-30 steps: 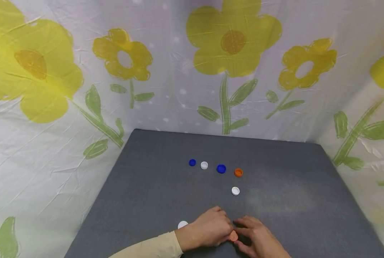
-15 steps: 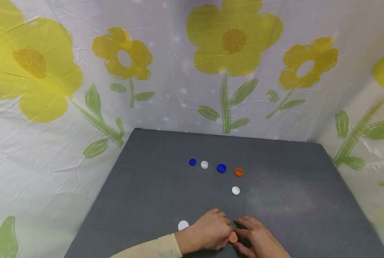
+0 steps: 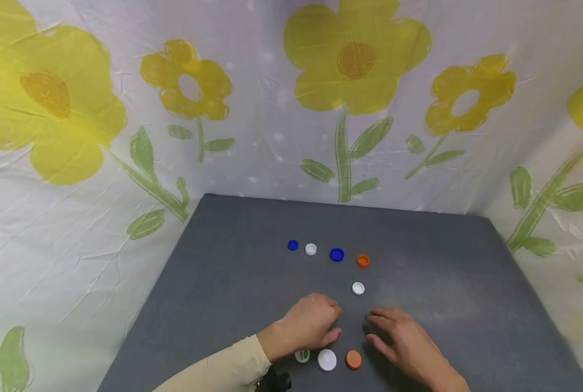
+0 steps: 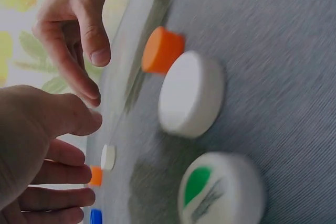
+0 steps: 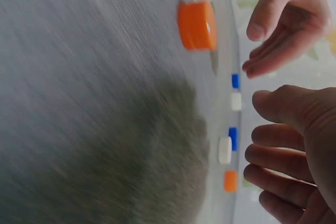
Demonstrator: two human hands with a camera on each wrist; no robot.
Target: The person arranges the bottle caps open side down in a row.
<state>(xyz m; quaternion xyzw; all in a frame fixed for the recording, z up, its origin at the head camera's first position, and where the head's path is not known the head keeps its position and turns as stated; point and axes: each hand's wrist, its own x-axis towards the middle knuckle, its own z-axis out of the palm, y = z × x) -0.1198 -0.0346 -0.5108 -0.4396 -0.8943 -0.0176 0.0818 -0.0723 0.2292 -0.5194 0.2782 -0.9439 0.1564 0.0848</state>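
Observation:
Both hands hover over the grey table with nothing held. My left hand (image 3: 308, 322) has its fingers loosely bent, and the left wrist view shows its thumb and fingers apart. Opposite it, my right hand (image 3: 409, 340) has relaxed, spread fingers. Below and between them stands an orange bottle cap (image 3: 353, 359), top up. A white bottle cap (image 3: 327, 360) sits just left of it. Further left, partly behind my left wrist, is a white cap with a green print (image 4: 215, 190). In the right wrist view the orange cap (image 5: 197, 25) is near the left hand (image 5: 294, 19).
Farther back, a row of upturned caps holds a small blue cap (image 3: 293, 245), a white cap (image 3: 311, 249), a larger blue cap (image 3: 337, 254) and an orange cap (image 3: 363, 260). Another white cap (image 3: 358, 288) lies nearer. A flower-printed curtain (image 3: 252, 136) borders the table.
Both hands have let go of the front orange cap, moved farther from me and drawn apart. The cap stays in place. The white cap and the green-printed cap beside it now show.

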